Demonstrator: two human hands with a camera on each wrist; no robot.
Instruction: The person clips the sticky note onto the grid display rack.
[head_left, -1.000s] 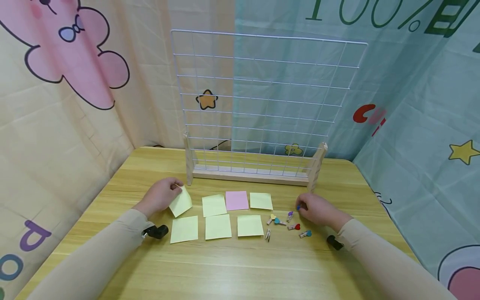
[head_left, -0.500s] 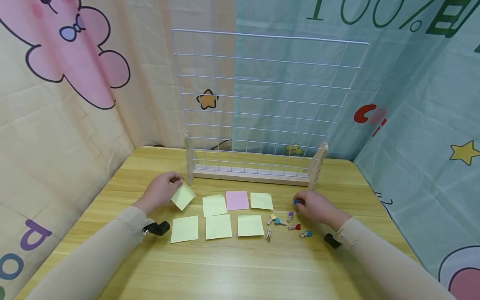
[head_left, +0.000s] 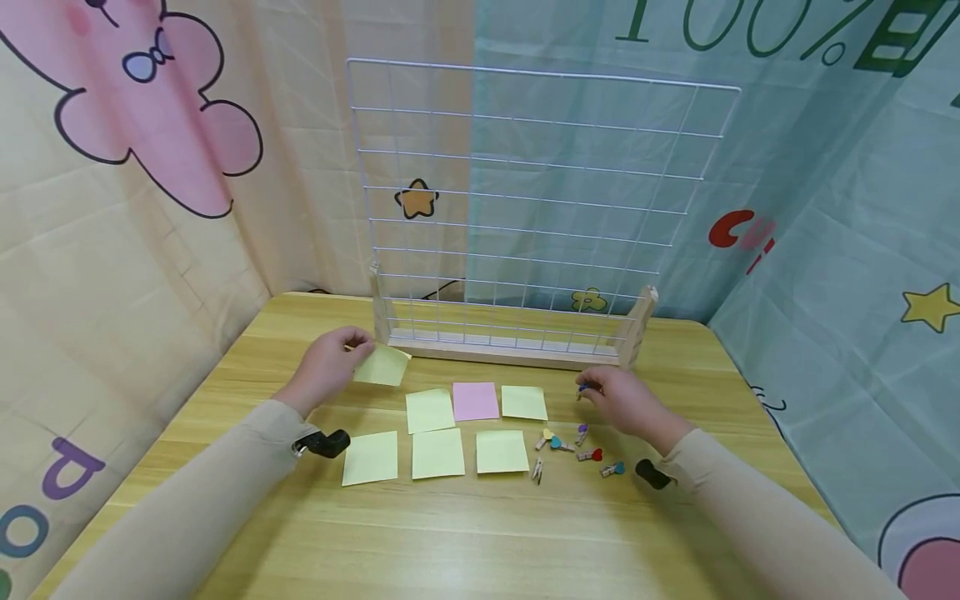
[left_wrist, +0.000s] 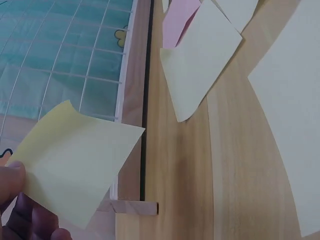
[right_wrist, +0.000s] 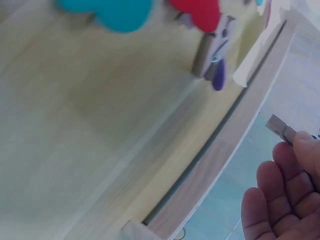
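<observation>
My left hand (head_left: 326,367) pinches a yellow sticky note (left_wrist: 80,160) by its edge, raised off the table near the left foot of the rack. In the left wrist view the thumb lies over the note's edge with fingers behind. My right hand (head_left: 630,406) pinches a small wooden clothespin (right_wrist: 281,128) between thumb and fingers, its blue decoration mostly covered. That hand is near the rack's right foot, above the loose clothespins, including one with a red heart (head_left: 596,454) and one with a teal heart (head_left: 617,467).
A white wire grid rack (head_left: 543,73) in a wooden base (head_left: 502,356) stands at the table's back. Before it lie several yellow sticky notes (head_left: 438,453) and a pink one (head_left: 476,401). Printed curtains (head_left: 840,250) enclose the table.
My left hand has lifted the yellow note up and toward the rack, tilting it. The right hand has moved a little left and toward the rack with the clothespin.
</observation>
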